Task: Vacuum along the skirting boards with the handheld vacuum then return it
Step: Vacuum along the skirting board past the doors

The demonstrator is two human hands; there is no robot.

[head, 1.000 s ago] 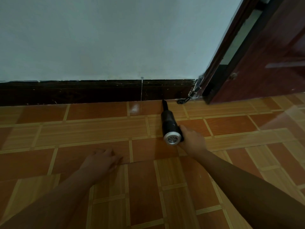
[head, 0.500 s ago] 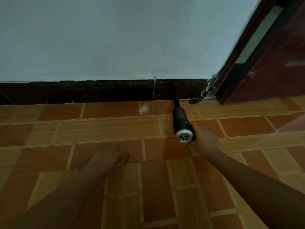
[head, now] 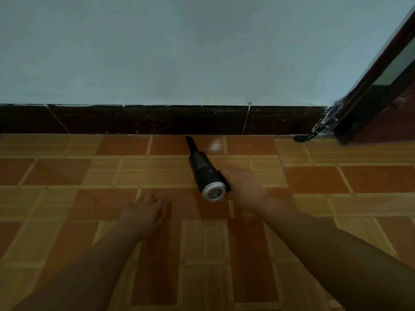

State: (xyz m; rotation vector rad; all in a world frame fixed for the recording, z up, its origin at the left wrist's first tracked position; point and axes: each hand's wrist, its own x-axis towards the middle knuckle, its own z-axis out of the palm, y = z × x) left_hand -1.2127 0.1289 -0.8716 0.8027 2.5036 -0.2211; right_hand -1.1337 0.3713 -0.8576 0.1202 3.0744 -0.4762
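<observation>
A black handheld vacuum [head: 203, 169] with a silver vented rear cap lies low over the tiled floor, its narrow nozzle tip touching the foot of the dark brown skirting board [head: 157, 120]. My right hand [head: 243, 187] grips the vacuum's rear end from the right side. My left hand [head: 144, 213] rests flat on the floor tiles, fingers spread, to the left of the vacuum and nearer to me.
A pale wall [head: 179, 48] rises above the skirting. At the right stands a dark red door [head: 386, 104] in its frame, with a black door stop [head: 303, 137] on the floor by the corner. Orange and tan floor tiles [head: 67, 176] stretch left.
The vacuum and my right hand have slid left along the skirting, away from the door corner, and the nozzle now angles leftward. My left hand stays planted on the floor.
</observation>
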